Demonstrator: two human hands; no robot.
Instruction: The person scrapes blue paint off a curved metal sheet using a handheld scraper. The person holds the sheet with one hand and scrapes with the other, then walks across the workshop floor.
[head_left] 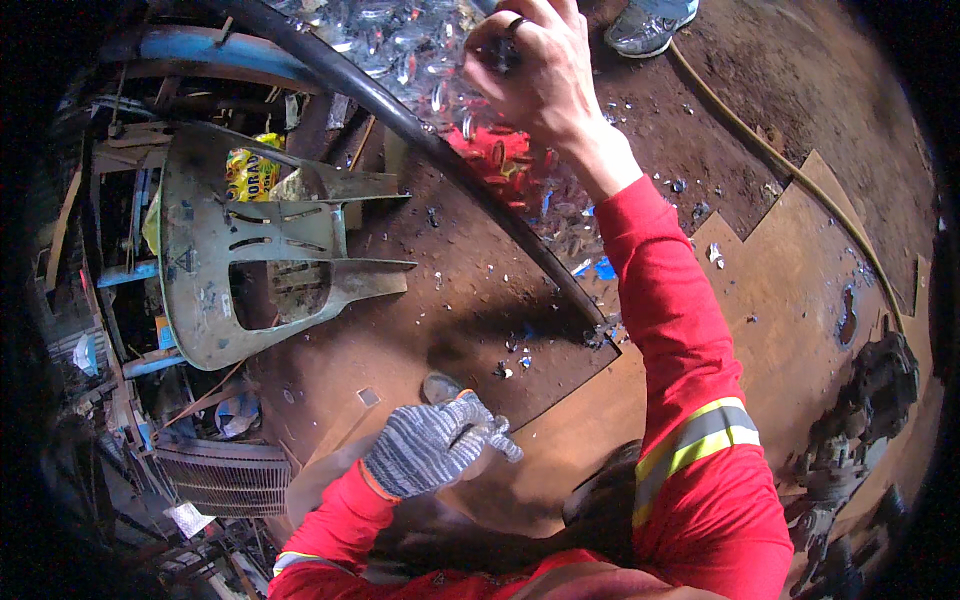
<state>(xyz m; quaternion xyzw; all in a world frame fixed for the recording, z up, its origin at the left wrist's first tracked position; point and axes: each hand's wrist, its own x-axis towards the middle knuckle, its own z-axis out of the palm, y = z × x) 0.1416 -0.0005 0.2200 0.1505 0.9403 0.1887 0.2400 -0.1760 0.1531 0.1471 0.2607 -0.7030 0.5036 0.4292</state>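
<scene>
My right hand [540,75], bare with a dark ring, reaches up to the top edge. Its fingers curl around something bluish that is mostly cut off by the frame. Just beside it is a shiny, see-through mass [410,55] with red and blue patches, seemingly crumpled plastic, blurred in places. A long black bar [400,115] runs slantwise along that mass. Low in the middle, my left hand [425,450] wears a grey striped knit glove and is closed. A knobby grey piece [505,440] sticks out of it; I cannot tell what it is.
A greenish plastic chair [205,290] lies tipped over at left, near a yellow packet [255,165]. Below it are a slatted grille [225,475] and scrap. A hose [770,150] and dark machinery [850,430] lie at right. Another person's shoe [640,32] shows at top.
</scene>
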